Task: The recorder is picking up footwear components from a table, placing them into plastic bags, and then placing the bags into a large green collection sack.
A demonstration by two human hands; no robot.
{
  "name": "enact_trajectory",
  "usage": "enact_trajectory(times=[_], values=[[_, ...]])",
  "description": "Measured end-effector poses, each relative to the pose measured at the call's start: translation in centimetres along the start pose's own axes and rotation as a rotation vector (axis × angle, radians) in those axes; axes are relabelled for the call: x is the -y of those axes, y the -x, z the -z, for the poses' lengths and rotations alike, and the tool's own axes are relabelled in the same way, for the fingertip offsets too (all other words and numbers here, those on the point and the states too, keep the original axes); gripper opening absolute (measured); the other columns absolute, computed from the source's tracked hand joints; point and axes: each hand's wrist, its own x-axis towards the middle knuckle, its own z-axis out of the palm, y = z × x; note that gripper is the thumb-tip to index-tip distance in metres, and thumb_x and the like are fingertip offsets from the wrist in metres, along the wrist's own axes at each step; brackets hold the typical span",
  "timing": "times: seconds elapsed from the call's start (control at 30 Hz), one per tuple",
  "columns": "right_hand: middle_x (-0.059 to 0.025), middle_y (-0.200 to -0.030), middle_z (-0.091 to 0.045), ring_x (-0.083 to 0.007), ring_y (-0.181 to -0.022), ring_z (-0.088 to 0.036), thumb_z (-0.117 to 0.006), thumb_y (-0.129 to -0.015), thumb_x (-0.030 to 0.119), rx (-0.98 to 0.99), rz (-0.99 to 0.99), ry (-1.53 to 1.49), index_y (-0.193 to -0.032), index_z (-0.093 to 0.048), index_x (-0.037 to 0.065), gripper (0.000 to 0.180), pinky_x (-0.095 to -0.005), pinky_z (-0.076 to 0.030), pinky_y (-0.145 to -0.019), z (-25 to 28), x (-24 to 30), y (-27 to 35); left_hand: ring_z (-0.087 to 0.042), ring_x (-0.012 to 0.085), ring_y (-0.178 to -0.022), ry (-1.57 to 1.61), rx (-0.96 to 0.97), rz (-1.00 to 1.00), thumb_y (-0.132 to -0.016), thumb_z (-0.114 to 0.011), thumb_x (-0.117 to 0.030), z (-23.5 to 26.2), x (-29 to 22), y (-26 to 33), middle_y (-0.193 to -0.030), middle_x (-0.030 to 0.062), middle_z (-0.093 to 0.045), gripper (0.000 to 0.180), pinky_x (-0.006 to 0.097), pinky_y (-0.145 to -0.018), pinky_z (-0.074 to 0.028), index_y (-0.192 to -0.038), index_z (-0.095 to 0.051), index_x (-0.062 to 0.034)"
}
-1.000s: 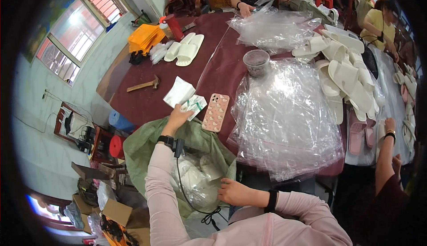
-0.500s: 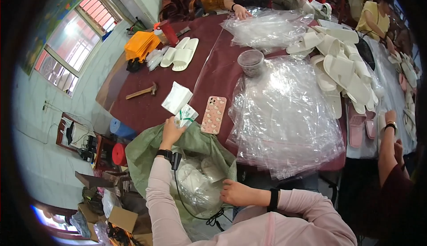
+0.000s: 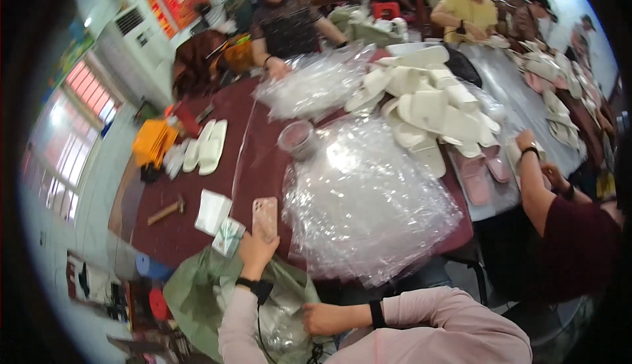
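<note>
Since half a second ago the view has tipped upward: the far end of the bench (image 3: 197,232) and the seated people beyond it now show, and the person's left hand (image 3: 258,249) has moved from the small green-and-white packet (image 3: 228,237) to the near end of the phone in a pink patterned case (image 3: 265,217). The right hand (image 3: 324,318) has stayed low over the sack.

The bench is dark maroon, in a workroom with pale walls, a barred window far left of the phone and red banners on the back wall. Left of the phone lie a wooden-handled hammer (image 3: 165,210), a folded white sheet (image 3: 212,212) and the packet, which is just beside the phone. Farther back and left of the phone lies a pair of white slippers (image 3: 205,147). Directly right of the phone, nearly touching it, spreads a big heap of clear plastic bags (image 3: 368,212); behind that heap stands a small round tub (image 3: 295,137), and farther right a stack of more white slippers (image 3: 428,110) with a pink pair (image 3: 484,173) at its edge.

The left hand is loosely curled, its fingertips on the phone's near edge; whether it grips the phone I cannot tell. Below the phone hangs an open green sack (image 3: 197,291) holding clear bags. The right hand, half closed, touches the plastic at the sack's mouth. At far right a co-worker's arm (image 3: 536,186) reaches toward the slippers.
</note>
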Motion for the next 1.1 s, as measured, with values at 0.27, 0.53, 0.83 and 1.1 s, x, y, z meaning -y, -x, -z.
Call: enact_trajectory(times=[0.27, 0.53, 0.83, 1.1], values=[[-0.0077, -0.065, -0.060, -0.0283, -0.067, -0.060, -0.060, -0.069, 0.017, -0.116, 0.018, -0.024, -0.064, -0.062, 0.008, 0.011, -0.0407, -0.040, -0.076, -1.3, -0.6, 0.6, -0.055, 0.0425, -0.099, 0.062, 0.055, -0.111, -0.069, -0.070, -0.043, 0.8, 0.5, -1.6, -0.110, 0.0272, -0.054, 0.076, 0.047, -0.082, -0.047, -0.131, -0.042, -0.0085], [-0.0052, -0.068, -0.060, -0.0241, -0.071, -0.060, -0.058, -0.073, 0.020, -0.048, -0.001, 0.013, -0.069, -0.061, 0.010, 0.011, -0.0396, -0.040, -0.079, -0.9, -1.1, 0.8, -0.054, 0.0359, -0.104, 0.370, 0.018, -0.355, -0.065, -0.074, -0.018, 0.0, 7.3, -0.6, -0.110, 0.0201, -0.052, 0.063, 0.041, -0.088, -0.044, -0.119, -0.047, 0.0004], [-0.0065, -0.062, -0.060, -0.0257, -0.059, -0.058, -0.063, -0.064, 0.031, -0.092, 0.054, 0.027, -0.061, -0.062, 0.012, 0.020, -0.0410, -0.042, -0.059, 1.1, -0.1, 0.7, -0.048, 0.0365, -0.104, 0.252, 0.030, -0.492, -0.067, -0.073, -0.011, -1.3, 8.8, 0.7, -0.111, 0.0180, -0.048, 0.060, 0.042, -0.090, -0.041, -0.121, -0.047, -0.0040], [-0.0033, -0.064, -0.062, -0.0248, -0.063, -0.061, -0.063, -0.067, 0.020, 0.053, -0.090, 0.090, -0.066, -0.064, 0.012, 0.008, -0.0391, -0.041, -0.070, 1.8, -0.8, 1.6, -0.037, 0.0416, -0.124, 0.065, 0.007, -0.435, -0.080, -0.065, -0.014, -1.5, 6.9, 0.6, -0.134, 0.0226, -0.040, 0.060, 0.045, -0.103, -0.033, -0.134, -0.040, -0.0062]])
